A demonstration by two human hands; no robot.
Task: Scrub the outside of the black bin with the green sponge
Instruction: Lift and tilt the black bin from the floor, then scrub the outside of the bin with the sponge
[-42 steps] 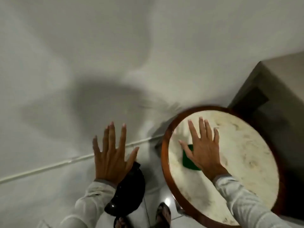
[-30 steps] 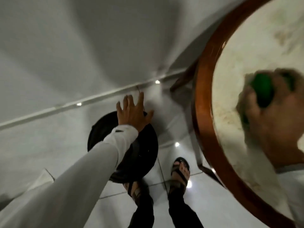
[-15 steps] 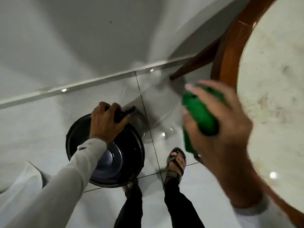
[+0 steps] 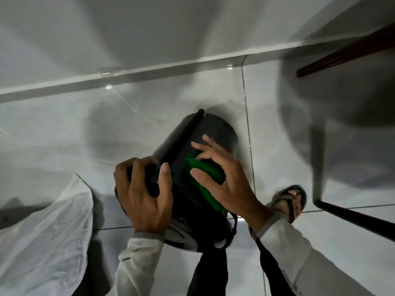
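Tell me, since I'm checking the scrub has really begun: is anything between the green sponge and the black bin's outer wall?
Nothing visible. The right hand presses the green sponge directly against the black bin's side, while the left hand grips its rim.

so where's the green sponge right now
In the head view, just right of centre: the green sponge is under the right hand, against the black bin, beside the left hand.

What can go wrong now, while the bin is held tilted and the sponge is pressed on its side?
The left hand alone holds the tilted black bin at its rim; hard strokes might twist it out of that grip. The green sponge is pinched by fingertips and could slip. The sandalled foot is close below.
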